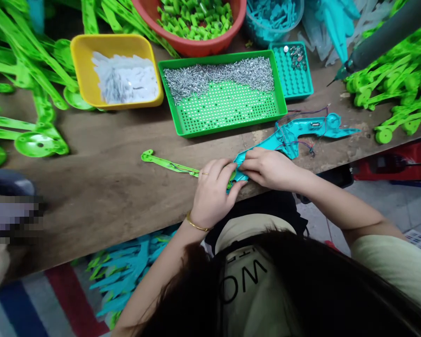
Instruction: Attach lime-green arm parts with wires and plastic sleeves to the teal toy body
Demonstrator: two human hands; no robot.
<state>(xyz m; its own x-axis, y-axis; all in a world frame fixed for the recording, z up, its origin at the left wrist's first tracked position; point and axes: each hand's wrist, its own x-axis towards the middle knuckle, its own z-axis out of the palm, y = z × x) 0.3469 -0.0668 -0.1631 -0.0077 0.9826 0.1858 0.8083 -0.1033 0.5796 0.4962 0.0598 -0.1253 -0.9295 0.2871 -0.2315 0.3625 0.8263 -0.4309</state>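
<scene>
A teal plastic shell half (266, 144) lies at the table's front edge, with thin dark wires running across it. Joined to its left end is a long green plastic arm (168, 164) that points left. My left hand (214, 189) closes round this joint, thumb below and fingers above. Beside it, my right hand (266, 168) presses its bent fingertips onto the teal shell. What lies under the fingertips is hidden. Right of my hands, the wires (310, 149) spill loosely over the shell's edge.
Behind the shell stand a green tray of screws (228, 105), a yellow bin (80, 70) of pale pieces and a small teal tray (294, 79). A red bowl (196, 47) holds green parts. An electric screwdriver (372, 44) hangs at upper right. Green parts (38, 140) heap both sides. Another person is at left.
</scene>
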